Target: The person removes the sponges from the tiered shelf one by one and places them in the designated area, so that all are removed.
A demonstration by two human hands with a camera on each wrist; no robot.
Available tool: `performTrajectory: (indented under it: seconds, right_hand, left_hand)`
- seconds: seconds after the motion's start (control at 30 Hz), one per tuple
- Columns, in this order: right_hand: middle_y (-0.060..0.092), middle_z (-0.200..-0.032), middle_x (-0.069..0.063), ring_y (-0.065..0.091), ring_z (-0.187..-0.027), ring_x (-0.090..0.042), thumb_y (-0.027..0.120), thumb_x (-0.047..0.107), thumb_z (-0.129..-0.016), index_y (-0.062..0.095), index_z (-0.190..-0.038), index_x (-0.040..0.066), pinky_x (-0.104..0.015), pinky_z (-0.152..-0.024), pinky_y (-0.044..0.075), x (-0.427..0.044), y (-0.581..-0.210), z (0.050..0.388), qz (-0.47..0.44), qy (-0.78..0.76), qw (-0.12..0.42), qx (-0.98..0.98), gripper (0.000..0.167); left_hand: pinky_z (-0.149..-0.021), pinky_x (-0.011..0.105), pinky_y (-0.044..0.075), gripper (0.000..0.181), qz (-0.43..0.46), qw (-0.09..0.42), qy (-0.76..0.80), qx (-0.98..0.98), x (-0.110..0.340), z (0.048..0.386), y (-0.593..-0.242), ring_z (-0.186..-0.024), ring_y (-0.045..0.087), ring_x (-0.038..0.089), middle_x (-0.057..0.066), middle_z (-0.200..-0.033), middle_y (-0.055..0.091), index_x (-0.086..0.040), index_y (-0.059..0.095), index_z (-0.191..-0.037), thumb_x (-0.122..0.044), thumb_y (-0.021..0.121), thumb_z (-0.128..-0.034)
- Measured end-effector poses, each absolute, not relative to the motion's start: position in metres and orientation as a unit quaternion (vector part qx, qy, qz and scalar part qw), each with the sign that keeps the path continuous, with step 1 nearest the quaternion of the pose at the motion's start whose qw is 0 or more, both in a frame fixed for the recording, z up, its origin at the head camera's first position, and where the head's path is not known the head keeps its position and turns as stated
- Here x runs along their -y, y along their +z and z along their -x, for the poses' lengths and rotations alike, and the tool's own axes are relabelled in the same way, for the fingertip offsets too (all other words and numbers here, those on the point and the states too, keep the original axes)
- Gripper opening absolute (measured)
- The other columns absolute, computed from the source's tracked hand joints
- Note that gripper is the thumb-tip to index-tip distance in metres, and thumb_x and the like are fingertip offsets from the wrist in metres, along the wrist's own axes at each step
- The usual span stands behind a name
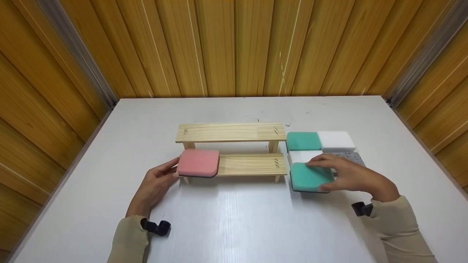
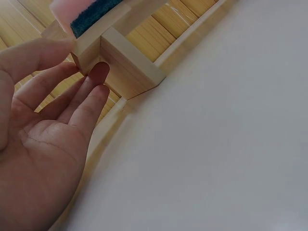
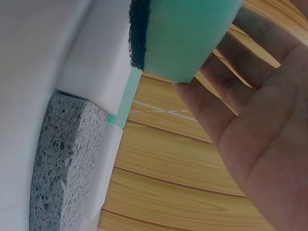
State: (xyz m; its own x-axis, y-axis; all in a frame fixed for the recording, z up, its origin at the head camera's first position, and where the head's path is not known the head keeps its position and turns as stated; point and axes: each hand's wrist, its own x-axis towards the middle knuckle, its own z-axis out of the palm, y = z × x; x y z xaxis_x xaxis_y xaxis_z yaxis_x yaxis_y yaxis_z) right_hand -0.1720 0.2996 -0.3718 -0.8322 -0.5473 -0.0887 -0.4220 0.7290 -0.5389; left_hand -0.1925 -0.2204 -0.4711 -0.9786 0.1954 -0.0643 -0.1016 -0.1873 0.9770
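Note:
A two-level wooden shelf (image 1: pixel 252 164) stands mid-table. On the left end of its lower board lies a pink sponge (image 1: pixel 198 163) with a dark scouring layer underneath. My left hand (image 1: pixel 155 184) holds that board's left end, thumb and fingertips against the wood beside the sponge. In the left wrist view the fingers reach near the shelf leg (image 2: pixel 127 67). To the right of the shelf, my right hand (image 1: pixel 349 175) grips a green sponge (image 1: pixel 310 177) between thumb and fingers. In the right wrist view this sponge is raised off the table, its dark scouring side facing down.
Beside the shelf's right end are another green sponge (image 1: pixel 303 141), a white sponge (image 1: pixel 336 140), a second white sponge (image 1: pixel 301 156) partly covered, and a grey speckled sponge (image 1: pixel 351 158). Wood-patterned walls (image 1: pixel 248 47) border the white table (image 1: pixel 234 223).

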Motion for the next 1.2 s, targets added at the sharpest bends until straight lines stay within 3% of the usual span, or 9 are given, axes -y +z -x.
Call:
performTrajectory:
  seconds: [0.7,1.07,1.2]
  right_hand:
    - [0.054,-0.131,-0.011,0.049,-0.123,-0.036,0.080,0.028,-0.076,0.059,-0.131,0.008,-0.053,-0.100,0.044,-0.302,-0.385,0.173,0.303,-0.216,0.115,-0.921,0.063]
    - [0.056,-0.128,-0.007,0.049,-0.120,-0.030,0.082,0.027,-0.075,0.060,-0.130,0.009,-0.033,-0.102,0.045,-0.305,-0.394,0.174,0.325,-0.211,0.092,-0.918,0.062]
    - [0.056,-0.129,-0.007,0.049,-0.121,-0.031,0.081,0.028,-0.075,0.059,-0.131,0.009,-0.041,-0.102,0.045,-0.307,-0.394,0.174,0.320,-0.214,0.100,-0.917,0.063]
  left_hand:
    - [-0.103,0.023,0.045,0.056,-0.030,0.096,0.740,-0.665,0.221,0.192,-0.473,-0.125,0.053,0.015,0.007,-0.149,0.044,-0.007,0.047,-0.142,-0.003,0.064,-0.0884]
    - [-0.103,0.026,0.046,0.060,-0.052,0.100,0.764,-0.636,0.221,0.192,-0.472,-0.123,0.054,0.018,0.009,-0.146,0.044,-0.002,0.044,-0.143,-0.005,0.067,-0.0878]
    - [-0.104,0.025,0.045,0.060,-0.059,0.099,0.757,-0.643,0.222,0.192,-0.471,-0.125,0.053,0.018,0.010,-0.149,0.042,-0.003,0.044,-0.143,-0.007,0.067,-0.0881]
